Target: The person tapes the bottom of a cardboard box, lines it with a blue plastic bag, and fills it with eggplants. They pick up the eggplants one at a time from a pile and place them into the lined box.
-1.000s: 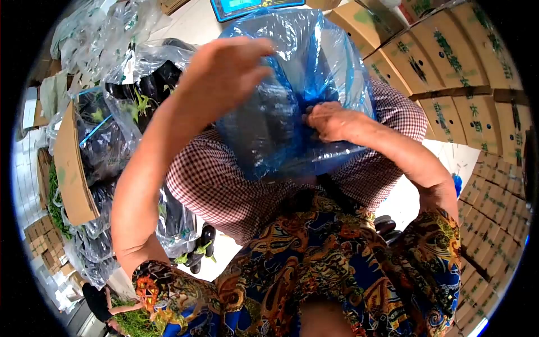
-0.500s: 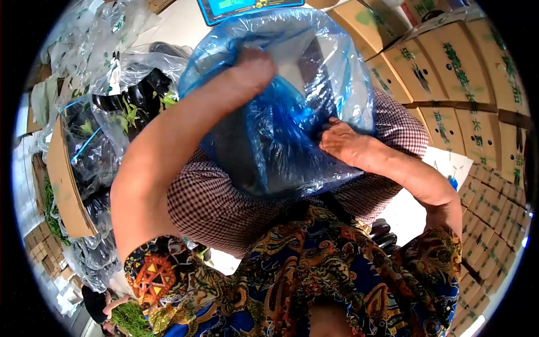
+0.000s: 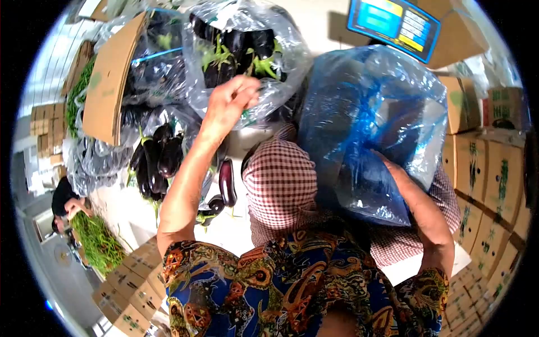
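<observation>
My left hand (image 3: 231,104) is over the near edge of a clear plastic bag (image 3: 283,104) of dark purple eggplants (image 3: 241,53) with green stems. Its fingers are loosely curled with a gap between them, and nothing shows in them. A large blue plastic bag (image 3: 331,101) stands against my checkered trouser leg (image 3: 281,180), lining a box-shaped container. My right hand (image 3: 384,160) reaches into its folds, and the plastic hides the fingers. More eggplants (image 3: 157,160) lie in a heap left of my left forearm, with a single eggplant (image 3: 227,182) near my knee.
A scale with a lit display (image 3: 393,25) stands beyond the blue bag. Stacked cardboard boxes (image 3: 488,168) line the right side. An upright cardboard flap (image 3: 115,78) stands at left. Further left, a person (image 3: 67,202) is beside a pile of green vegetables (image 3: 95,238).
My left hand has come out of the blue bag and moved left to the eggplant bag. My right hand has gone into the blue plastic. The view has turned left.
</observation>
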{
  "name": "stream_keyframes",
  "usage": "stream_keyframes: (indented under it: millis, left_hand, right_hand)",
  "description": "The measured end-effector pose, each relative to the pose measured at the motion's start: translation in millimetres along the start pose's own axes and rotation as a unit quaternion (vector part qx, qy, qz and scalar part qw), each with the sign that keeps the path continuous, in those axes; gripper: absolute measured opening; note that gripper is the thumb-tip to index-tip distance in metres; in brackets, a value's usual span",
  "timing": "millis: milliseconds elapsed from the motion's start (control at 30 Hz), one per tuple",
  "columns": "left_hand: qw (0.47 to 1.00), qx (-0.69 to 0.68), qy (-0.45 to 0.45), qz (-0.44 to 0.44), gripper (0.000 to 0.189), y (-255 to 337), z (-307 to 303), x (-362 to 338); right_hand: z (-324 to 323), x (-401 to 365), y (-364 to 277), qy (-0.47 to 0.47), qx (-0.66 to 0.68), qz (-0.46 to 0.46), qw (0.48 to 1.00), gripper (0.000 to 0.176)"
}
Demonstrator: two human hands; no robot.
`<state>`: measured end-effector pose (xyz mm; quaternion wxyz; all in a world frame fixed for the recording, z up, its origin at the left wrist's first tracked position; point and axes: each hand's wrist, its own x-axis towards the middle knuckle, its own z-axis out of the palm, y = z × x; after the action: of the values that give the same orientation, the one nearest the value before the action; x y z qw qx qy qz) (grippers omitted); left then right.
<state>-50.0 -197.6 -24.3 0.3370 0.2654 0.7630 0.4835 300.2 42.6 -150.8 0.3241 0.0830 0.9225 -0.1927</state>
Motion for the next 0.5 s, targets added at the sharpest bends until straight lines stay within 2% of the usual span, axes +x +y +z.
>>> stream_keyframes:
  millis: [33,100,167,200,233,300,400,433,467,500]
  left_hand:
    - [0.998,0.055,0.039,-0.011,0.019,-30.2,-33.1,-9.2]
    - [0.992,-0.03,0.105,-0.068,0.017,-72.8,-32.1,-27.6]
    - [0.992,0.036,0.12,0.02,0.018,-90.8,-24.6,-30.9]
    - [0.972,0.165,0.158,0.062,0.021,-87.5,-15.5,-28.8]
    - [0.938,0.245,0.17,0.178,0.027,-84.9,-9.1,-21.5]
    - [0.86,0.386,0.199,0.269,0.03,-59.0,-12.1,-3.1]
    - [0.837,0.467,0.154,0.241,0.026,-82.9,-5.3,24.1]
    - [0.858,0.478,0.051,0.181,0.025,-110.3,2.6,33.3]
    - [0.867,0.481,-0.053,0.119,0.024,-146.8,13.9,42.0]
    - [0.862,0.478,-0.157,0.056,0.023,-167.4,22.4,48.0]
  right_hand:
    - [-12.9,1.5,-12.0,-0.017,0.006,0.009,1.0,0.039]
    - [-10.3,1.7,-11.5,-0.038,0.007,0.021,0.999,0.039]
    - [-12.7,4.8,-11.9,-0.058,0.007,0.035,0.998,0.04]
    - [-14.0,4.0,-13.7,-0.065,0.007,0.041,0.997,0.04]
    - [-15.5,5.4,-15.2,-0.069,0.016,0.046,0.996,0.04]
    - [-16.6,9.3,-19.5,-0.077,0.046,0.068,0.994,0.041]
    - [-8.8,9.7,-16.1,-0.07,0.202,0.175,0.961,0.041]
    - [-17.8,15.4,-21.6,-0.08,0.206,0.205,0.953,0.042]
    - [-36.0,28.5,-17.3,-0.253,-0.152,-0.049,0.954,0.042]
    - [-46.2,8.8,-17.7,-0.072,0.014,0.017,0.997,0.035]
